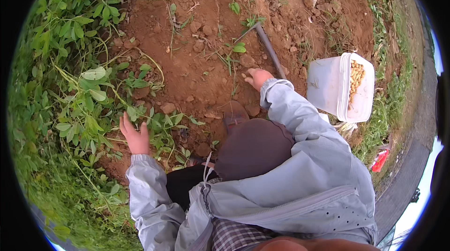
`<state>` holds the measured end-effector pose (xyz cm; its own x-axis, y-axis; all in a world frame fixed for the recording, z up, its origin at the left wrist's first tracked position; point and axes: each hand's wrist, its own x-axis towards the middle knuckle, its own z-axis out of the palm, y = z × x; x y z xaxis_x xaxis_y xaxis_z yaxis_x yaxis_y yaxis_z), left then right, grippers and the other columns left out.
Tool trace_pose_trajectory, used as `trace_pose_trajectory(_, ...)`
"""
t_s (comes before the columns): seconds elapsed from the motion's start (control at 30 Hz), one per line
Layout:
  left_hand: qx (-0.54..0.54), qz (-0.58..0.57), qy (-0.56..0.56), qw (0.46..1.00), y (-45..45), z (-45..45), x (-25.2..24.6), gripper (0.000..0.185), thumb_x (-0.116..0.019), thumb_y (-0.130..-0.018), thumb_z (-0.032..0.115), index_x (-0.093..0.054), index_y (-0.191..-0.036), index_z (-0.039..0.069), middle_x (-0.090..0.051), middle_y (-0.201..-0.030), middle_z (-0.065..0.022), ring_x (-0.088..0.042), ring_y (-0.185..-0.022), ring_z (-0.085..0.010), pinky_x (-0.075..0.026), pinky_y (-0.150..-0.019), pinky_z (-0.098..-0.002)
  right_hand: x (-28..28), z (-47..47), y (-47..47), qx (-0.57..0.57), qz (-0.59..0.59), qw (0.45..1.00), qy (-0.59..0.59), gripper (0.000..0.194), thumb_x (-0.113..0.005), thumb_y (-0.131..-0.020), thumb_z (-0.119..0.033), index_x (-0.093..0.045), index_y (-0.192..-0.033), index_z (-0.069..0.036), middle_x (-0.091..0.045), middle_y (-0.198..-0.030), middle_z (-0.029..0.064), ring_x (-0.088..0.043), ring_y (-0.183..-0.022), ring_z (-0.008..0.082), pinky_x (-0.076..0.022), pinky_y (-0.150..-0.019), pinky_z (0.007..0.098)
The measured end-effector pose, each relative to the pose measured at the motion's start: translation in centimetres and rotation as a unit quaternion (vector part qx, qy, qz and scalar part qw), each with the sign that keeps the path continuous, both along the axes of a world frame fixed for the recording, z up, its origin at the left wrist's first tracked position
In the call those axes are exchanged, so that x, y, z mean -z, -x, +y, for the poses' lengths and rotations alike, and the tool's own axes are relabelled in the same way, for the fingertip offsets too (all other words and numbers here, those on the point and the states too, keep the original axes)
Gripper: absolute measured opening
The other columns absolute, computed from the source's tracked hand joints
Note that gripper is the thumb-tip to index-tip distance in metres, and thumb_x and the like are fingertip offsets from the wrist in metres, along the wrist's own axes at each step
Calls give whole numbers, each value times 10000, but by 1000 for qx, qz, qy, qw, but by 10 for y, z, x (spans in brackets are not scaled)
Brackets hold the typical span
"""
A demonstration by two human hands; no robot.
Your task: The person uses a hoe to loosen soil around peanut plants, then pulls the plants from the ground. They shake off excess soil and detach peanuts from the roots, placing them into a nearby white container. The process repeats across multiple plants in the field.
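Observation:
My left hand [136,136], fingers apart, reaches in among leafy green peanut plants [93,85] and touches or nearly touches their stems. Over the bare reddish soil [190,61], my right hand [259,78] has its thumb and forefinger around a small pale piece [244,75], which looks like a peanut pod. Just beyond that hand lies a hand hoe [270,50] with a dark handle; its head rests near some weeds. To the right is a white plastic bucket [321,82], tilted towards me, with peanut pods [356,79] inside.
My shoe [235,113] and bent knee [255,149] are between my arms. Clods [168,107] dot the soil. Grass [400,85] borders the plot on the right, with a red item [379,160] on it and a paved strip [407,170] beyond.

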<state>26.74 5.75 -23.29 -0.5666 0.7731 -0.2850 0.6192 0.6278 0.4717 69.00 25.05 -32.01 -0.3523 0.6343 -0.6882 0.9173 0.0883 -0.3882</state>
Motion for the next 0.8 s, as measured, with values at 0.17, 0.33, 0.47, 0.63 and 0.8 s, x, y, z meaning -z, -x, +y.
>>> trace_pose_trajectory(0.17, 67, -84, -65, 992, -64, 19, -19, 561, -615, -777, 45, -443, -1310, 50, -355, -1387, -196, -390, -1259, -359, -351, -1034, -407, 13, -1, 12, 19, -28, 998, -44, 296, -630, -840, -297, -625, -1028, -69, -591, -1021, 192, -569, -970, 370, -443, -873, 424)
trace_pose_trajectory(0.33, -49, -403, -79, 910, -117, 27, 2, 471, -570, -845, 56, -453, -1300, 29, -425, -1351, -137, -451, -1229, -277, -435, -955, -375, -24, -4, 42, 154, 128, 973, 114, 244, -584, -875, -184, -595, -1065, -32, -638, -965, 142, -626, -876, 241, -492, -754, 357)
trace_pose_trajectory(0.47, -290, -698, -73, 650, -132, 52, 8, 459, -490, -939, 286, -446, -1292, -4, -494, -1270, -158, -527, -1137, -278, -467, -889, -358, -75, 4, 115, -125, 318, 930, 135, 398, -623, -856, -204, -544, -1218, -59, -613, -1041, 144, -623, -944, 260, -488, -826, 358)
trace_pose_trajectory(0.63, -307, -771, -110, 546, -115, 46, 20, 329, -486, -939, 272, -557, -1116, 3, -611, -942, -81, -605, -820, -201, -481, -655, -308, 1, 74, 224, -222, 309, 918, -116, 227, -529, -891, -185, -623, -1064, -72, -603, -1017, 144, -578, -962, 333, -468, -841, 407)
trace_pose_trajectory(0.8, -378, -692, -143, 598, -103, 54, -11, 279, -515, -920, 221, -564, -1079, -3, -602, -865, -71, -593, -790, -189, -477, -656, -299, 59, 96, 287, -303, 92, 936, -155, 259, -529, -834, -68, -593, -1084, -43, -562, -1059, 156, -588, -980, 306, -483, -814, 403)
